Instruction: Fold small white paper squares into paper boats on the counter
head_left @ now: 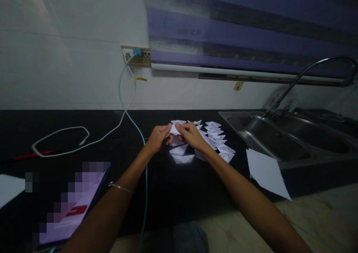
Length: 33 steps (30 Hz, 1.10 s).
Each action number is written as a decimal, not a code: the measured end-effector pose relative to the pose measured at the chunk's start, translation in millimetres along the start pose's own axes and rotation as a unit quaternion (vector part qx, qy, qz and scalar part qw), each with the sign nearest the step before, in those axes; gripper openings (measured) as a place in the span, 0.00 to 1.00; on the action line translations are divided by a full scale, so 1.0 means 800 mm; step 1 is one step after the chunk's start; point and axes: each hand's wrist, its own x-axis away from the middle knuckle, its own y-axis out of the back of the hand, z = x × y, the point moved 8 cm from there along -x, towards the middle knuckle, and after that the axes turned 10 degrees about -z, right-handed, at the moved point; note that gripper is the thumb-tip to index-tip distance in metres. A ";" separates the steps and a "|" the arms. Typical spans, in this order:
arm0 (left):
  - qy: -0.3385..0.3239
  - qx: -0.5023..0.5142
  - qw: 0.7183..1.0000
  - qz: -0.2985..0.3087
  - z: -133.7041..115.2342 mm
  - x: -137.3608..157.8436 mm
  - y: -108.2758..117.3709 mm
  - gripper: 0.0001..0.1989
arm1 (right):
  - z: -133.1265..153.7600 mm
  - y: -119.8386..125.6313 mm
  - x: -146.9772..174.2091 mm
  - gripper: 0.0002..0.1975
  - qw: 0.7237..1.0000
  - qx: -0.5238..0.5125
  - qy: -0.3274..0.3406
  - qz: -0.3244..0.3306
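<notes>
Between my two hands is a small folded white paper (175, 129), pinched at both ends above the dark counter. My left hand (159, 138) grips its left side with thumb and fingers closed. On its right side, the thumb and fingers of my right hand (191, 134) press together on the same paper. Several folded paper boats (216, 135) lie in rows behind, beneath and to the right of my hands. One more paper boat (182, 158) rests just in front of them. My hands hide part of the group.
White paper sheets (265, 171) lie at the right, by the steel double sink (268, 137) with its faucet (298, 78). A teal cable (145, 193) crosses the counter left of my hands. Further left are a white cable (103, 138), a lit screen (75, 212) and a white sheet (11, 189).
</notes>
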 end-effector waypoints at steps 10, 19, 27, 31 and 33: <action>-0.011 0.043 0.991 -0.128 -0.023 0.008 0.007 0.27 | 0.015 -0.003 0.003 0.28 0.998 0.008 0.027 -0.063; -0.049 -0.044 0.988 -0.142 -0.021 0.001 0.027 0.20 | 0.028 -0.012 0.009 0.16 0.977 0.180 0.114 0.015; -0.083 -0.075 0.982 -0.150 -0.022 -0.011 0.031 0.19 | 0.033 -0.018 0.012 0.17 0.945 0.285 0.155 0.035; -0.088 -0.126 0.976 -0.153 -0.017 -0.015 0.031 0.19 | 0.026 -0.016 0.012 0.18 0.940 0.305 0.149 0.034; -0.054 -0.118 0.982 -0.138 -0.009 -0.017 0.028 0.20 | 0.021 -0.016 0.012 0.18 0.940 0.305 0.149 0.045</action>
